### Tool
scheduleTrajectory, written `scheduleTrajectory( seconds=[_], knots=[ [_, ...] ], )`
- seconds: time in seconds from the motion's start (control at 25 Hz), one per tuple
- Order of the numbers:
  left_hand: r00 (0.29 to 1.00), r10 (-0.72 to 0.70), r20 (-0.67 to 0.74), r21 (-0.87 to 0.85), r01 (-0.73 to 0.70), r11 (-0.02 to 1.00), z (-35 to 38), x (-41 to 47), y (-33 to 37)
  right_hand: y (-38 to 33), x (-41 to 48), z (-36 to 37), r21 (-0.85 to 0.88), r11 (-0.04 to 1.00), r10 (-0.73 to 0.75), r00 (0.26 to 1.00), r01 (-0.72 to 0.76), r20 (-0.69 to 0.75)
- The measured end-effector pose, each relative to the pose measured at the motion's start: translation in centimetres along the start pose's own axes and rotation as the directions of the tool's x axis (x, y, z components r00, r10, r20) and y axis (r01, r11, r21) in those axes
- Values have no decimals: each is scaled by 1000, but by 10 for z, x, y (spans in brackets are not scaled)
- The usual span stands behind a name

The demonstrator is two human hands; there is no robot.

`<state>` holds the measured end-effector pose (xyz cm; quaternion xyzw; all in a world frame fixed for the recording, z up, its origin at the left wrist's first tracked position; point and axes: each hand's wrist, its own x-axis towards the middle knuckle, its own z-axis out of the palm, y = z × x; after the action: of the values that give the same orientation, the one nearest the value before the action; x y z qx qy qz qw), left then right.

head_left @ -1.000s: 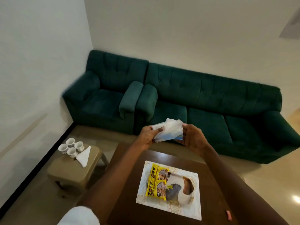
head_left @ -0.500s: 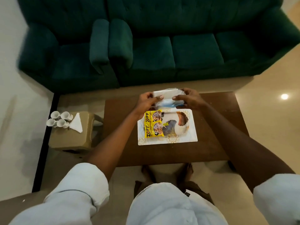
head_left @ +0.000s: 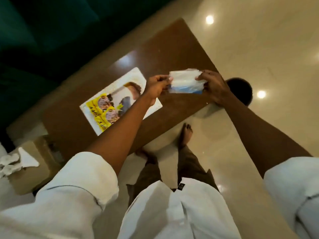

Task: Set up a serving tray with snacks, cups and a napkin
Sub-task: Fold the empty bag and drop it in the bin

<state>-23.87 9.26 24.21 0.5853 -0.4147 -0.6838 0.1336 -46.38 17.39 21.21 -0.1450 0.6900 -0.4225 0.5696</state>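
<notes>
A white serving tray (head_left: 138,75) lies on the brown table (head_left: 164,49), with two yellow snack packets (head_left: 101,112) on its left part. Both my hands hold a clear plastic packet (head_left: 185,81) with white and blue contents, in the air to the right of the tray. My left hand (head_left: 157,85) pinches its left end and my right hand (head_left: 212,85) grips its right end. White cups (head_left: 7,163) and a folded white napkin (head_left: 26,156) sit blurred on a small beige stool (head_left: 34,171) at the lower left.
A dark green sofa (head_left: 34,31) fills the upper left behind the table. The beige tiled floor (head_left: 259,40) spreads to the right, with ceiling-light reflections. My bare feet (head_left: 185,135) stand at the table's near edge.
The view has swung steeply down and tilted. The packet, held in both hands over the tray's far edge before, now hangs to the right of the tray.
</notes>
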Motion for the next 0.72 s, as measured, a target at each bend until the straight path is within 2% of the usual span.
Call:
scheduleTrajectory(
  seconds=[0.08,0.12,0.2,0.28,0.36,0.4,0.52,0.6,0.72],
  knots=[
    [994,-83,71,50,79,996,78,29,-25,43,12,-88,213,977,39,958,23,-284],
    [988,-120,99,102,110,989,110,39,-40,66,13,-125,276,959,72,894,60,-443],
    [972,-170,165,251,126,960,177,65,-71,121,19,-200,232,972,133,726,38,-675],
    [956,-199,216,381,105,919,227,85,-99,181,20,-256,139,982,190,584,-131,-789],
    [950,-196,241,442,72,894,264,109,-115,228,38,-290,42,963,173,493,-266,-852],
    [948,-195,250,457,63,888,276,120,-122,242,50,-298,7,949,168,483,-316,-859],
    [945,-202,256,497,50,866,303,144,-143,268,94,-302,-102,912,145,544,-397,-827],
    [948,-192,255,514,35,857,318,158,-154,273,128,-301,-113,906,155,567,-409,-809],
    [948,-191,255,525,30,851,332,176,-172,265,171,-305,-101,888,183,545,-449,-818]
  ],
)
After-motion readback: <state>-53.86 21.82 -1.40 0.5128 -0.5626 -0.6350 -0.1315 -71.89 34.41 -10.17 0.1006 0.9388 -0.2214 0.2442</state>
